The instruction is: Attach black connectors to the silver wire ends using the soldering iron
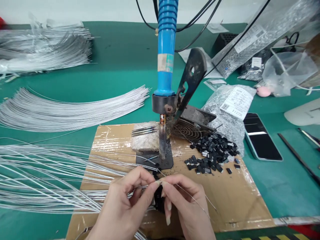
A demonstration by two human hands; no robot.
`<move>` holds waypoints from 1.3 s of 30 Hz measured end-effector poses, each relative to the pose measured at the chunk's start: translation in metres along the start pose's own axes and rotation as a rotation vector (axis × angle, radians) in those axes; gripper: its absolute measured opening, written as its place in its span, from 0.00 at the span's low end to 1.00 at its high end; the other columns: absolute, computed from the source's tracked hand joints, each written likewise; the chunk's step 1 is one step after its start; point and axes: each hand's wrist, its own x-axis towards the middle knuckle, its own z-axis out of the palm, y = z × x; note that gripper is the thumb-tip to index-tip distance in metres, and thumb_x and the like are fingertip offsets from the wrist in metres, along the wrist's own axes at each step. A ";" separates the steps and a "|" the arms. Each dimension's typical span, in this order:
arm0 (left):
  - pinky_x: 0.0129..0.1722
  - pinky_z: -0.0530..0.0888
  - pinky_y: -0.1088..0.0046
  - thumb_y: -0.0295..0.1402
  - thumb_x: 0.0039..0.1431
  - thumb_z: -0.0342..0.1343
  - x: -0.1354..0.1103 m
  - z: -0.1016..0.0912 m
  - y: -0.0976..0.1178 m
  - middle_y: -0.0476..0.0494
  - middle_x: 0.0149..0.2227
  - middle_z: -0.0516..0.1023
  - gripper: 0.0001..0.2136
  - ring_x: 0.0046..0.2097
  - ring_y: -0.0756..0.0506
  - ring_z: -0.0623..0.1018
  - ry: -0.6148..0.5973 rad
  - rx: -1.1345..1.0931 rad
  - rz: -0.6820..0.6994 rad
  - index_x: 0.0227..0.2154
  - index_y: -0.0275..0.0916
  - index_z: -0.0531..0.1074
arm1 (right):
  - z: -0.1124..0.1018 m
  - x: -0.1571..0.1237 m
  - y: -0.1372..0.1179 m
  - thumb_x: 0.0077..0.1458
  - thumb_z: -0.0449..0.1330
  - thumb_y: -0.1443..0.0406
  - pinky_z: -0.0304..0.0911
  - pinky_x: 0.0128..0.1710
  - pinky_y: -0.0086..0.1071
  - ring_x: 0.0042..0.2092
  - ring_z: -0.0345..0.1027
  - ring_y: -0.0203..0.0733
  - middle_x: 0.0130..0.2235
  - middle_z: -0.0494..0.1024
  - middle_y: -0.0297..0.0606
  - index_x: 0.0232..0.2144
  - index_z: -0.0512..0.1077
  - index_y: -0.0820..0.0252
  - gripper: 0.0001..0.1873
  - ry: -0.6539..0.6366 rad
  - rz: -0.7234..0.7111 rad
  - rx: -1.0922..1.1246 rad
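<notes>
My left hand (130,203) is closed in a pinch, thumb against forefinger, on what looks like a thin pale wire; its tip is too small to make out. Fingertip to fingertip with it, my right hand (185,203) pinches a thin silvery wire (192,197) that trails back over the hand to the right. Just beyond the fingers stands an upright soldering iron with a blue handle (166,40), its metal tip (162,140) pointing down over a dark plate (168,160). Small black parts, partly hidden, lie beneath my hands.
Loose white wires (50,176) fan out at left, with a curved bundle (75,111) behind them. A heap of small black pieces (215,150) lies on the cardboard (232,200) at right. Beyond are a phone (262,136) and plastic bags (230,100). Several metal pins rest on a pale block (145,141).
</notes>
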 end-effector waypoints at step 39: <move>0.26 0.76 0.76 0.39 0.64 0.65 0.000 0.007 -0.011 0.48 0.24 0.80 0.11 0.26 0.47 0.79 0.113 0.053 0.161 0.26 0.42 0.78 | 0.001 0.002 -0.004 0.52 0.77 0.55 0.63 0.16 0.18 0.18 0.67 0.25 0.25 0.78 0.32 0.28 0.86 0.60 0.15 -0.031 0.098 0.151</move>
